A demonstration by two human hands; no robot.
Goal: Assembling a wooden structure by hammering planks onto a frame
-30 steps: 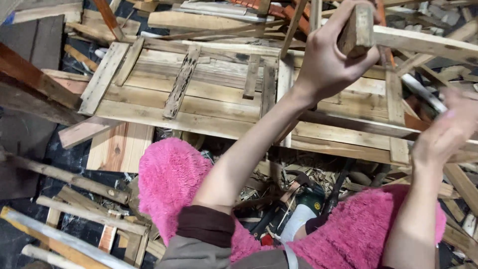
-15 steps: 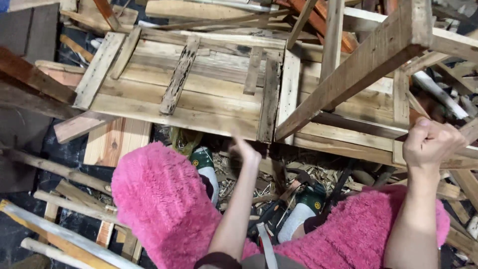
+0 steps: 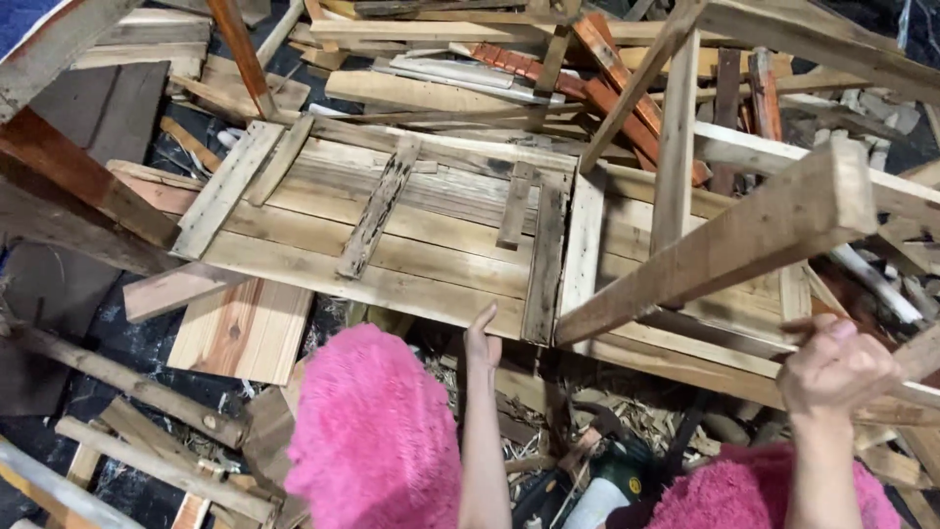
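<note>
Right hand (image 3: 837, 367) is clenched around the low end of a long, pale, square-cut wooden beam (image 3: 720, 250), whose far end rises clear of the pile toward the upper right. Left hand (image 3: 482, 341) is loosely open, fingers up, resting against the near edge of a flat weathered pallet panel of nailed planks (image 3: 392, 245); it grips nothing that I can see. Beam and panel lie close, the beam slanting across the panel's right side above an upright pale slat (image 3: 676, 147). Heaped scrap timber (image 3: 548, 69) surrounds them, with reddish boards behind. Fluffy pink trouser legs (image 3: 377, 431) fill the bottom, a green tool body (image 3: 617, 480) between them among wood chips.

To my eye the step in hand is lifting the beam free while the panel is steadied. Any further lift would need the beam's raised end kept clear of the slat and crossing boards.
</note>
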